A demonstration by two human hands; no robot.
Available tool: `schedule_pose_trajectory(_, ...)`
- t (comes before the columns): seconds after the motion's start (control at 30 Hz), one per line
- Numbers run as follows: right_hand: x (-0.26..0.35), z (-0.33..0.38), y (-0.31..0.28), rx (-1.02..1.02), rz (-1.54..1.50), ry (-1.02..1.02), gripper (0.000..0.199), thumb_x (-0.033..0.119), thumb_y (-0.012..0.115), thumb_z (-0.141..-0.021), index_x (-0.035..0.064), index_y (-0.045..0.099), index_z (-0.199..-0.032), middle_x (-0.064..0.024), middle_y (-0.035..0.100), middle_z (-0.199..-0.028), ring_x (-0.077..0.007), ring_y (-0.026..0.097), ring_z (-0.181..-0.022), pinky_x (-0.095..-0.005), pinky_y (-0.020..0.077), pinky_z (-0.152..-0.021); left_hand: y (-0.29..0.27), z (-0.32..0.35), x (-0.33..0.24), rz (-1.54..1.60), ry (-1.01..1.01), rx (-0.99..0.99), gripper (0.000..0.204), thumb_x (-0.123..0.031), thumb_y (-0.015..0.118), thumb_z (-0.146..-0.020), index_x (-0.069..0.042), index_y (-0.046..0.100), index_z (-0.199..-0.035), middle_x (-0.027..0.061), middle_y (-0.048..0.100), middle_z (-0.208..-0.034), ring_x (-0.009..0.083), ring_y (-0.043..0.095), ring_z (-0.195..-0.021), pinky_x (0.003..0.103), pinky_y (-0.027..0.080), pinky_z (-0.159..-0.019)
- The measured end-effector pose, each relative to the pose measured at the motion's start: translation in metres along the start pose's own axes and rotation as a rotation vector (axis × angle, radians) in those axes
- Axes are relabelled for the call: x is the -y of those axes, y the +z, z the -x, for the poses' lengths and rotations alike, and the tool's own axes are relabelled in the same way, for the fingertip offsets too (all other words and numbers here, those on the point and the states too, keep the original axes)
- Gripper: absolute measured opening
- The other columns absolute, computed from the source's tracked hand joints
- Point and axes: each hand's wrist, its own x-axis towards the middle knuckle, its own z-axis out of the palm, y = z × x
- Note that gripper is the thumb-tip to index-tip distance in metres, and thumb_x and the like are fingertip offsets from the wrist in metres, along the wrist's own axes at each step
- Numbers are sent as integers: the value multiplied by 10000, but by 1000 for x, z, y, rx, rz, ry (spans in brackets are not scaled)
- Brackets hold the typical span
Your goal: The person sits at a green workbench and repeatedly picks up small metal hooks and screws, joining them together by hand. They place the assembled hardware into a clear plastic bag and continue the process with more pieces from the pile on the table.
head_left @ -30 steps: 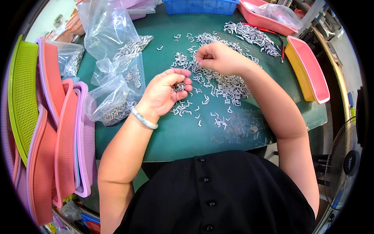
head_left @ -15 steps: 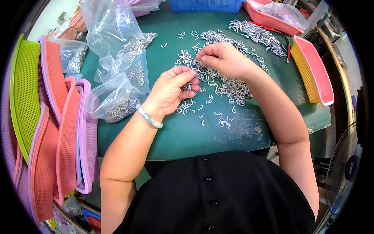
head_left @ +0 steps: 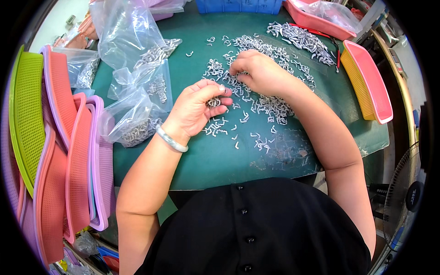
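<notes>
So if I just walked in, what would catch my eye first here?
Probably the heap of small silvery metal hooks spread over the green table, with the left hand cupping a few and the right hand picking in the pile. Next, the stack of bright pink, purple and green plastic baskets on the left, beside clear plastic bags holding more hooks.

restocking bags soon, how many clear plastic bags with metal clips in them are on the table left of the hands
4 that I can make out: a large bag at top, a small one at far left, one in the middle, and one nearest the left hand. Overlaps may hide more.
</notes>
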Motion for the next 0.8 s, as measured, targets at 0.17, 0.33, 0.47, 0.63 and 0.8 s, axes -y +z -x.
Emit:
schedule_pose_trajectory(0.17,3,0,1,9,82,-63,85,67,609,-685,73,615,-770,-97,554,-816,-279,517,-874,-360,432,-769,-2,-2,2,11,3,13,42,-60,538,-809,-44,538,-848,99,600,-856,153,605,-735,218,518,-592)
schedule_pose_trajectory(0.33,-2,0,3,-42,31,-90,117,27,620,-670,43,599,-783,-88,552,-799,-264,523,-824,-344,431,-729,0,-1,0,6,4,-18,135,-36,488,-813,-25,523,-943,92,583,-851,155,597,-738,235,517,-616)
schedule_pose_trajectory(0.47,5,-3,-10,26,-324,151,82,38,609,-711,27,587,-789,-41,569,-743,-150,524,-697,-278,427,-629,3,0,-1,-7,0,-34,187,-53,473,-830,-10,516,-1007,88,580,-854,154,593,-746,246,515,-636)
schedule_pose_trajectory(0.63,18,-4,-15,105,-524,224,74,61,609,-746,17,582,-799,8,559,-693,-55,477,-619,-217,400,-559,2,-1,2,-7,-1,-14,147,-129,537,-846,-32,537,-956,70,586,-841,145,591,-744,244,510,-627)
schedule_pose_trajectory(0.8,17,-6,-17,64,-633,215,99,60,605,-749,11,595,-835,-22,571,-716,-107,515,-666,-254,430,-629,1,-2,5,-33,16,-19,125,-142,585,-829,-50,552,-906,48,589,-809,134,586,-728,248,499,-612)
